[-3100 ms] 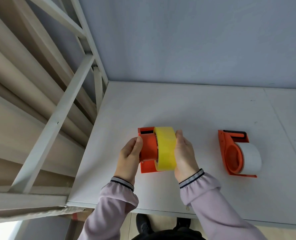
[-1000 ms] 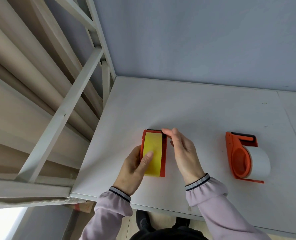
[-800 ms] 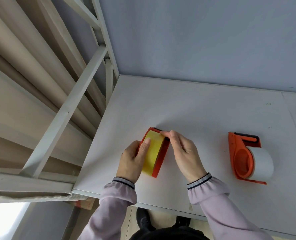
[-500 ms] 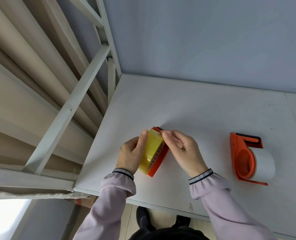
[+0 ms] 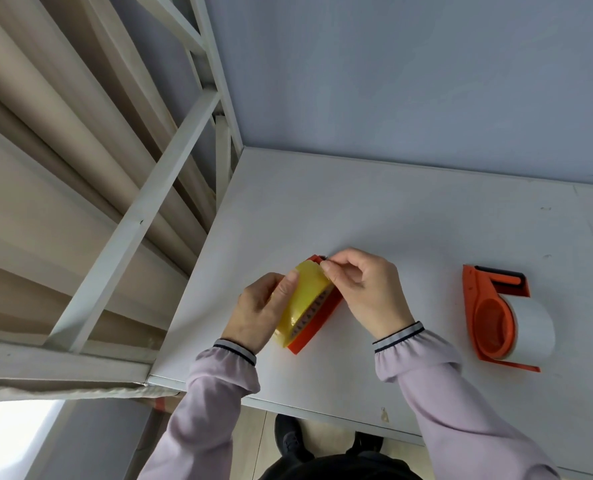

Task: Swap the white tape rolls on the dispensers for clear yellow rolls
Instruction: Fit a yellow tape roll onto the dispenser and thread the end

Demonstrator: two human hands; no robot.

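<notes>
Since the earlier frames the orange dispenser with the yellow roll has been tipped from flat-on to a slant, and the right hand has gone from lying open beside it to pinching at its far end. The white desk carries everything, with a pale metal frame to its left. At the right, well apart from the hands, the second dispenser lies with its white roll still mounted, so I judge the swap half done. Near the desk's front-left, the left hand is curled around the yellow roll and its dispenser, thumb pressed on the roll's face. The right hand has its fingertips closed at the roll's far edge, apparently on the tape's loose end, though the end itself is too small to see. The risk: thin clear tape could tear, fold onto itself or restick to the roll if pulled askew, and the tilted dispenser could slip from the left hand.
</notes>
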